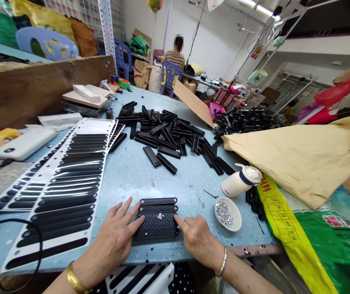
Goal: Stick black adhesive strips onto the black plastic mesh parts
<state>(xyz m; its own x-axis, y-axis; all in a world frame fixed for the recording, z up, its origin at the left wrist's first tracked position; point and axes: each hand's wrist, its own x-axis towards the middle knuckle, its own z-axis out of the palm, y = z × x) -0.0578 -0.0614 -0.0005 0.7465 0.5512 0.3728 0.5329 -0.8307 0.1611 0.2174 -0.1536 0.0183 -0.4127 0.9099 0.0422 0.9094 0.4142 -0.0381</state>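
Note:
Several black textured plastic strips (157, 223) lie side by side in a block near the table's front edge. A few small silver metal pieces (159, 216) rest on top of them. My left hand (118, 228) is at the block's left end, fingers spread, with its fingertips touching the strips. At the right end, my right hand (199, 237) touches a strip with its extended index finger, the other fingers curled under. Whether the curled fingers hold anything is hidden. A white bowl (238, 218) of small silver metal pieces stands to the right of my right hand.
A heap of black plastic strips (165, 130) spreads over the table's middle. Sheets of black stickers (67, 183) lie at left. A cream bottle (239, 181) lies tilted behind the bowl. Sacks (300, 155) cover the right side. A seated person (175, 57) is in the background.

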